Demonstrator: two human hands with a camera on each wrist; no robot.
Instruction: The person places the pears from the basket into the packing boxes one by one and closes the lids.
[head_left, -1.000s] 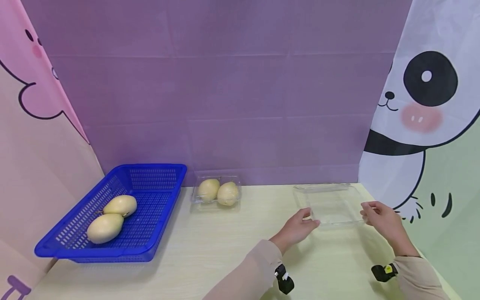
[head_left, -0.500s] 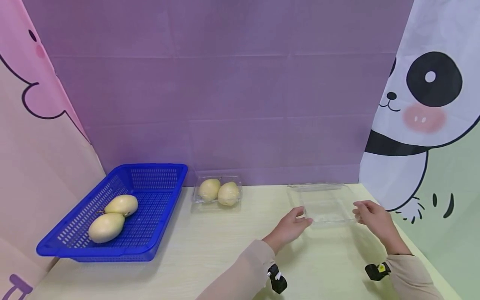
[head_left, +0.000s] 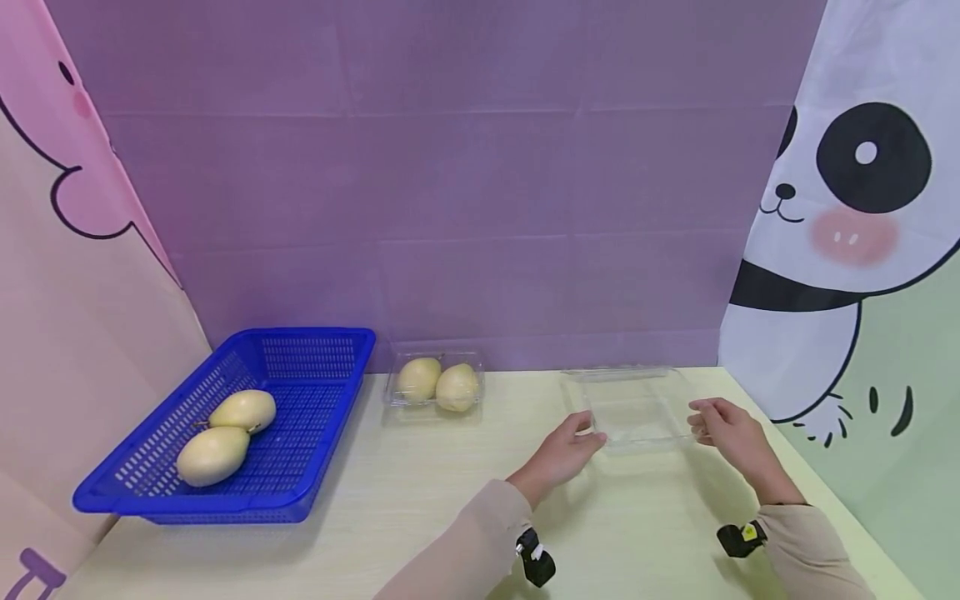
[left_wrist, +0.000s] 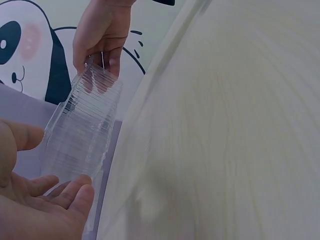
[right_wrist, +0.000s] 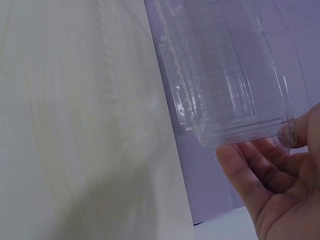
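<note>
A clear plastic clamshell box (head_left: 637, 417) is held between both hands at the right of the table. My left hand (head_left: 558, 457) grips its left end, with the thumb at the rim and the fingers underneath in the left wrist view. At the opposite end my right hand (head_left: 735, 437) pinches the rim between thumb and fingers, as the right wrist view shows of the box (right_wrist: 225, 75). Nothing is visible inside the box. Ridged walls show on the box (left_wrist: 82, 120) in the left wrist view.
A second clear box (head_left: 435, 403) with two pale yellow-green, pear-like fruits (head_left: 457, 387) stands near the purple back cloth (head_left: 480, 208). On the left, a blue perforated basket (head_left: 315, 467) holds two similar fruits (head_left: 212, 457). Printed cloths (head_left: 840, 350) hang along the sides.
Both hands have moved left together with the clear box, keeping hold of its two ends. The basket and the filled box stay in place.
</note>
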